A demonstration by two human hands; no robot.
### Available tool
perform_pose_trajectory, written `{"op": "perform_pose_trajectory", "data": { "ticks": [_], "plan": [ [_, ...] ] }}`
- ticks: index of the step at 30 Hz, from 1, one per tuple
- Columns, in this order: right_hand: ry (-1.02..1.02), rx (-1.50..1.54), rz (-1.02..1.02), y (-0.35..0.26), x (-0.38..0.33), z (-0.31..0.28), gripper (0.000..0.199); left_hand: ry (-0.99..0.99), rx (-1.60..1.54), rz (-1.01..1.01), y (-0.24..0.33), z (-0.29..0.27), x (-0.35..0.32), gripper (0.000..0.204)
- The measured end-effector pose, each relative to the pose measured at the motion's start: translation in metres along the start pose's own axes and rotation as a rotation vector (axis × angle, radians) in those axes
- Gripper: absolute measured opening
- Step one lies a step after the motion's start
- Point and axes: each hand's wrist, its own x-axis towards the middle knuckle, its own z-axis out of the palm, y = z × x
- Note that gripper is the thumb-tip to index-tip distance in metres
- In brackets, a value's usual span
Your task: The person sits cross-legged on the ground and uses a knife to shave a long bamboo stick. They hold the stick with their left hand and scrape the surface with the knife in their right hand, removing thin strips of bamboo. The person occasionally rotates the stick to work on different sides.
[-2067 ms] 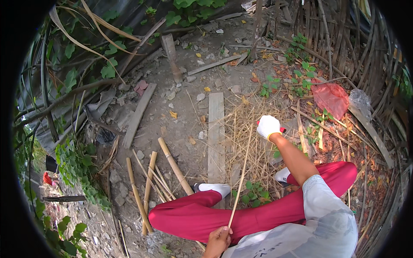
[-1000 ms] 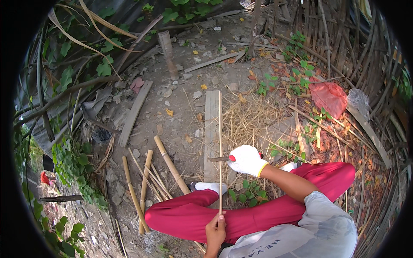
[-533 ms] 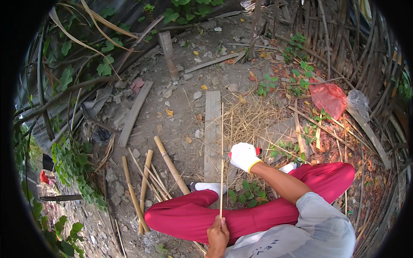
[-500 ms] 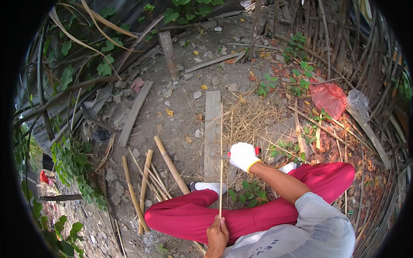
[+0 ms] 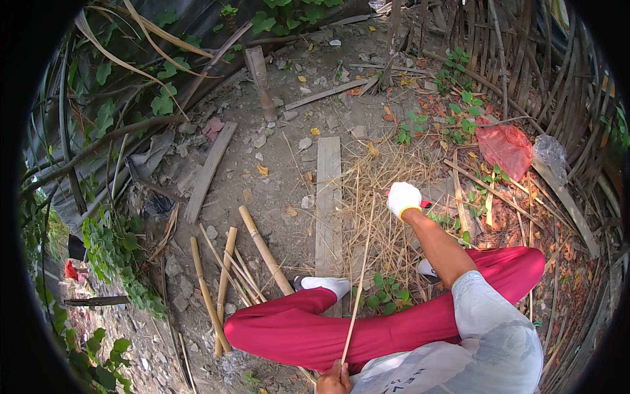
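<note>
My bare left hand [image 5: 335,379] is closed round the lower end of a long thin bamboo strip [image 5: 357,289]. From there the strip slants up and slightly right across my crossed legs, its tip near the dry shavings. My right hand [image 5: 404,199], in a white glove with a yellow cuff, is closed on a knife. Of the knife only parts of the red handle [image 5: 426,204] show beside the glove; its blade cannot be made out. The gloved hand is just right of the strip's far end. Beneath it lies a heap of straw-coloured shavings [image 5: 374,171].
A grey plank [image 5: 328,171] lies ahead of my legs, another plank [image 5: 211,172] farther left. Several bamboo poles [image 5: 262,246] lie by my left knee. To the right are a red plastic bag [image 5: 504,150], a clear bag [image 5: 550,156] and a stick fence [image 5: 525,65]. A post [image 5: 260,85] stands far ahead.
My gloved right hand with the knife has moved forward and right, away from the strip's middle. The strip has tilted to the right and been drawn back, with my left hand lower.
</note>
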Motion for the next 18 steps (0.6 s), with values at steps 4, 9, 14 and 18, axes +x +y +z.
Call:
{"op": "perform_pose_trajectory", "data": {
  "ticks": [4, 9, 14, 18],
  "plan": [
    [0.015, -0.038, 0.113, 0.067, 0.029, -0.004, 0.026, -0.037, -0.105, -0.138, -0.025, -0.009, -0.03, 0.032],
    [-0.073, 0.111, 0.13, 0.068, 0.005, -0.017, 0.033, -0.06, -0.84, -0.403, -0.056, 0.017, -0.015, 0.034],
    [-0.116, 0.274, -0.085, 0.033, -0.044, -0.038, 0.036, -0.196, -1.005, -0.401, 0.069, -0.042, 0.075, 0.029],
    [-0.039, 0.294, -0.303, -0.001, -0.078, -0.056, 0.036, -0.484, -1.269, -0.52, 0.051, -0.029, 0.097, 0.03]
  ]
}}
